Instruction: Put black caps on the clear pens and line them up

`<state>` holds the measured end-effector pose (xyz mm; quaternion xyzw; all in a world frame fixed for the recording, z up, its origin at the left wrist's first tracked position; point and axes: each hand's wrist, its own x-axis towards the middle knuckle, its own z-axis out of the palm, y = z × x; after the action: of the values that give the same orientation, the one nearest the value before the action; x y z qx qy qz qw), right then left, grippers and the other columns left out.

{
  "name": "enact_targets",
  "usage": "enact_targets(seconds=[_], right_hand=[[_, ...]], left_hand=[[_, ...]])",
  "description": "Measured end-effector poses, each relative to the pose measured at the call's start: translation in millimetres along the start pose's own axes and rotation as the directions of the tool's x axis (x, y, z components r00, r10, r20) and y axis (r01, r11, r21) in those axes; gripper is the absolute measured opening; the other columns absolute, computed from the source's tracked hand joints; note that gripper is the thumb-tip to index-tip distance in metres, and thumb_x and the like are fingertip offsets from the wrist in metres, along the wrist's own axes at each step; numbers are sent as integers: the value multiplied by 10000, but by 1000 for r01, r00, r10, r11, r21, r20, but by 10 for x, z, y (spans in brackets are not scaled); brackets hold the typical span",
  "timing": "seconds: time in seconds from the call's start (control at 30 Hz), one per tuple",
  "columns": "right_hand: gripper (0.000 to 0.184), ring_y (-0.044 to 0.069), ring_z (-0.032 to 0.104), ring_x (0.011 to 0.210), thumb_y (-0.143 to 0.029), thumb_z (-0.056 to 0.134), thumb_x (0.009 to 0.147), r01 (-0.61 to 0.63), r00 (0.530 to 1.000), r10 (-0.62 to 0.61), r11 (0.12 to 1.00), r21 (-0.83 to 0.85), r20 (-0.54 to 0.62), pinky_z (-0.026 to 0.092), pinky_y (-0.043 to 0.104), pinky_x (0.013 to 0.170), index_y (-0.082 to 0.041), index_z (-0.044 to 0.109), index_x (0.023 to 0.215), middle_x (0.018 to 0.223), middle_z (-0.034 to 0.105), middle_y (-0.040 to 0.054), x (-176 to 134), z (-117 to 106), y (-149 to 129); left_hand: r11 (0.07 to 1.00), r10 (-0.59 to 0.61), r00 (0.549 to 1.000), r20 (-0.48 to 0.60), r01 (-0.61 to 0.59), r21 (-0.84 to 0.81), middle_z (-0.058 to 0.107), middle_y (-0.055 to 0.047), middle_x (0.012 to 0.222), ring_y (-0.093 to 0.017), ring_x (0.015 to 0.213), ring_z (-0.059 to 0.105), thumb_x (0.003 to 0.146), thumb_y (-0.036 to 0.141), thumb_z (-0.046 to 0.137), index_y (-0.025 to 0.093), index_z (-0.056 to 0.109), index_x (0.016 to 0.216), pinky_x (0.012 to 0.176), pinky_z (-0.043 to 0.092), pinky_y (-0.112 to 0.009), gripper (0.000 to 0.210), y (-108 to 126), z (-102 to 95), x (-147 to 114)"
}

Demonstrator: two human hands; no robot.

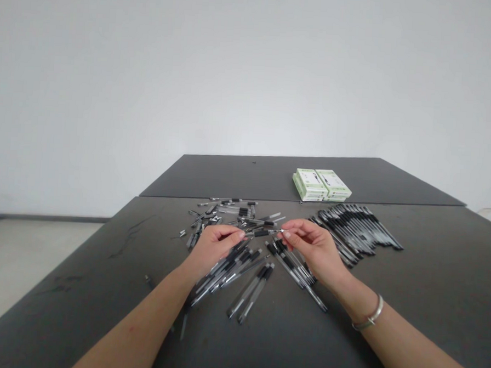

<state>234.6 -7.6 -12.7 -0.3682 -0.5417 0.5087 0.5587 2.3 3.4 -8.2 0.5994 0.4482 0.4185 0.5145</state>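
Note:
My left hand (pixel 216 243) pinches one end of a clear pen (pixel 261 234) with a black grip, held level just above the table. At the pen's other end, the thumb and fingers of my right hand (pixel 308 243) close on its small silvery tip; whether that tip is joined to the barrel I cannot tell. Under and beside my left hand lies a pile of loose pens (pixel 228 268). Two pens (pixel 251 292) lie side by side nearer to me. More pens (pixel 294 268) are spread below my right hand.
Finished-looking capped pens (pixel 358 229) form a neat row on the right. Behind them, green and white boxes (pixel 321 184) are stacked on the far dark table (pixel 229 175). Loose pen parts (pixel 205 217) lie scattered left of centre. A pale wall (pixel 251 69) stands behind.

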Motion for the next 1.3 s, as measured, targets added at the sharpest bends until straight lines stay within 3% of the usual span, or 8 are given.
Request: enact_targets(seconds=[0.2, 0.43, 0.87, 1.3], right_hand=[[162, 96, 578, 621, -289, 735, 757, 16, 1000, -15, 998, -57, 25, 446, 203, 562, -194, 679, 877, 733, 692, 17, -22, 14, -46], [118, 104, 575, 633, -238, 719, 756, 123, 992, -120, 975, -184, 28, 453, 222, 595, -178, 687, 852, 712, 668, 12, -19, -1, -74], [164, 133, 616, 662, -288, 711, 767, 94, 995, -81, 957, -273, 57, 486, 248, 618, -174, 701, 884, 758, 704, 40, -47, 20, -47], [199, 147, 594, 648, -355, 683, 787, 72, 997, -59, 934, -351, 47, 475, 267, 602, -170, 695, 861, 730, 686, 42, -69, 50, -72]], left_hand=[[997, 21, 1000, 3, -21, 71, 369, 74, 408, -55, 390, 274, 797, 392, 617, 125, 737, 775, 437, 242, -209, 294, 43, 7, -17], [987, 36, 999, 15, -38, 156, 365, 76, 393, -58, 380, 289, 817, 373, 599, 128, 736, 793, 436, 262, -207, 282, 60, -10, -29], [980, 31, 998, 46, -39, 197, 406, 66, 429, -68, 413, 307, 822, 403, 595, 136, 735, 796, 468, 293, -211, 302, 72, -5, -46], [959, 98, 994, 36, -105, 263, 674, -26, 659, -147, 604, 564, 807, 376, 598, 142, 738, 766, 566, 412, -234, 275, 112, 16, -52]])
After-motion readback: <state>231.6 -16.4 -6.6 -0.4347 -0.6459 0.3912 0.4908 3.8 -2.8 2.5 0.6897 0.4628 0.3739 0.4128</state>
